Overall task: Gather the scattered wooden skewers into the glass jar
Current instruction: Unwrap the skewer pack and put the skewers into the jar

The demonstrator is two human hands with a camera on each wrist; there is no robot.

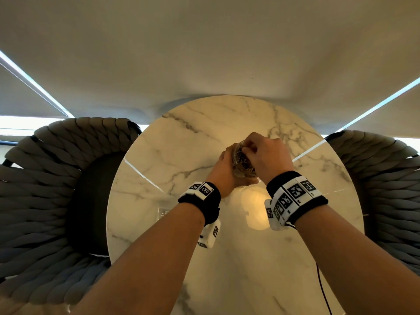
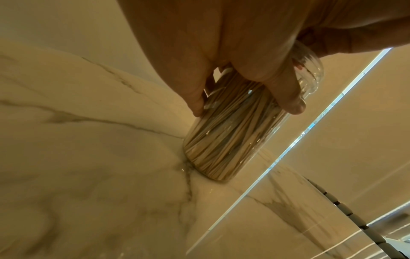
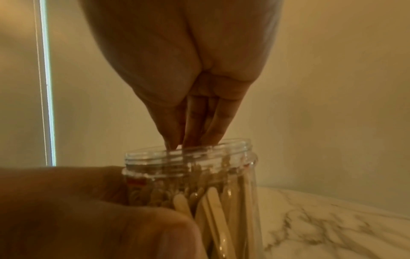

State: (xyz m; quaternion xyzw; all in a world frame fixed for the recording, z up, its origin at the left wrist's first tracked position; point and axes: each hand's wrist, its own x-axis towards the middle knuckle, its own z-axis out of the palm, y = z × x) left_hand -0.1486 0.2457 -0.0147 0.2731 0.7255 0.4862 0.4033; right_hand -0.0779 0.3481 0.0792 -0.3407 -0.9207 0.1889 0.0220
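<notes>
Both forearms reach in from the near edge, each wearing a black wristband (image 1: 295,196) with coded tags. Left hand (image 1: 223,171) wraps its fingers (image 2: 286,98) round the glass jar (image 2: 228,133), which stands slightly tilted on the marble counter (image 1: 204,133), its base touching the surface. Right hand (image 1: 267,155) hovers at the open mouth, fingers (image 3: 195,126) bunched straight and pointing down just inside the rim; whether they pinch a stick cannot be told. Wooden skewers (image 2: 219,145) pack the jar densely; no loose ones show on the counter. Judged risks: with the jar this full, a further stick may jam on the tips and spring out; downward pressure from the right hand could tip the leaning jar if the left grip loosens on smooth glass.
</notes>
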